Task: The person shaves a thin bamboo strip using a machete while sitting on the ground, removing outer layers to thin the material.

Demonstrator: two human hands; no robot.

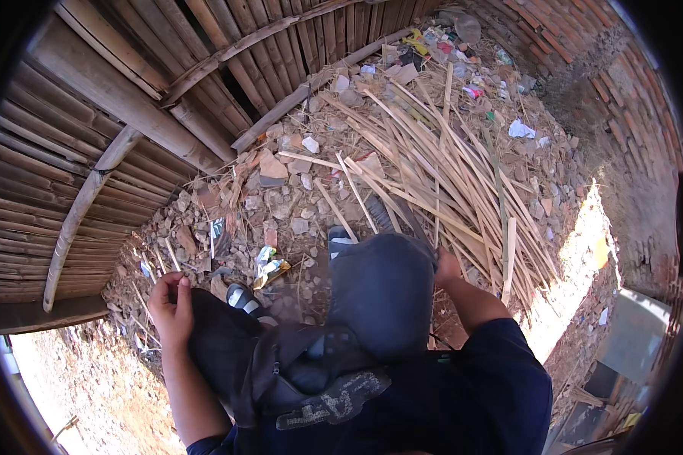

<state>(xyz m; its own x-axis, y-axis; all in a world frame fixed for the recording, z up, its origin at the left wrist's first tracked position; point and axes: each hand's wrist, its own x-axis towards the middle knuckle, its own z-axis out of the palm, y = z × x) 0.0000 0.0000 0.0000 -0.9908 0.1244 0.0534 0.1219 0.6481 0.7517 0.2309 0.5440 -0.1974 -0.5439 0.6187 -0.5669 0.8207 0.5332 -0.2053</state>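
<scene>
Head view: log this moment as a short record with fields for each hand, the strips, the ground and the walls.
Left hand: beside the left knee, fingers bent; a stick shows just past the fingertips, grip unclear
Right hand: beside the right knee, partly hidden; hold unclear
Strips: loose pile, ahead and to the right
Ground: stones, a crumpled wrapper
Walls: slatted wall left, brick wall right

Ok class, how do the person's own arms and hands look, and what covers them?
The right sleeve is short, loose and dark navy; only a dark edge of the left sleeve shows. Both forearms are bare. No glove shows on the left hand or the partly hidden right hand.
</scene>
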